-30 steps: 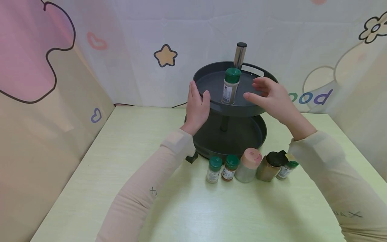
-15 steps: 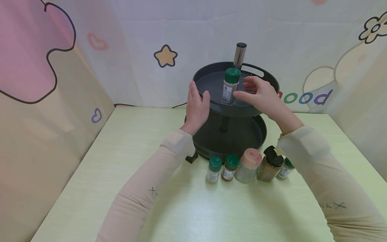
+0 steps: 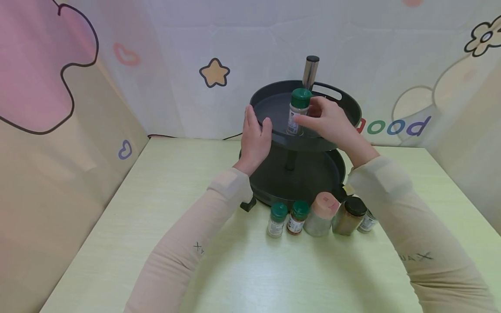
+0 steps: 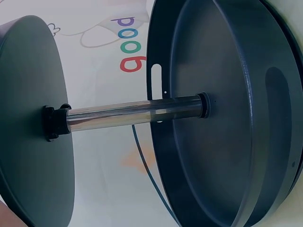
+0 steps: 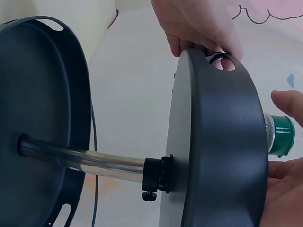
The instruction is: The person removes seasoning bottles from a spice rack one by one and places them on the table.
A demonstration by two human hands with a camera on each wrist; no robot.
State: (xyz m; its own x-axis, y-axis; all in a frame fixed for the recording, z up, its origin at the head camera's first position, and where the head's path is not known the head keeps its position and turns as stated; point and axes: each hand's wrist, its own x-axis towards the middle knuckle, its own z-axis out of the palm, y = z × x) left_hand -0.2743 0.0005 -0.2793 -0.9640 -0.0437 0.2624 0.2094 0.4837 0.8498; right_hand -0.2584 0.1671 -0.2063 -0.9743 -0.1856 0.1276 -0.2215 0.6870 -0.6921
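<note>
A spice jar [image 3: 298, 111] with a green cap and pale contents stands upright on the upper tray [image 3: 274, 102] of a black two-tier rack. My right hand [image 3: 328, 121] reaches around it from the right, thumb overlapping its label in the head view. In the right wrist view, gaps show between the green cap [image 5: 283, 136] and both the thumb and the other fingers. My left hand [image 3: 255, 141] is against the upper tray's left rim, fingers pointing up. The lower tray [image 4: 210, 165] is bare around a chrome post [image 4: 132, 116].
In front of the rack stand a white-filled jar [image 3: 276, 221], a red-brown-filled jar [image 3: 296, 218], a pink-lidded jar [image 3: 323, 213] and a black-lidded jar [image 3: 349, 216]. Another small jar [image 3: 368, 222] is partly hidden by my right sleeve. A printed cloth [image 3: 176, 87] hangs behind.
My right hand has moved left across the upper tray to the green-capped spice jar, its thumb now overlapping the label. The left hand and the jar have stayed in place.
</note>
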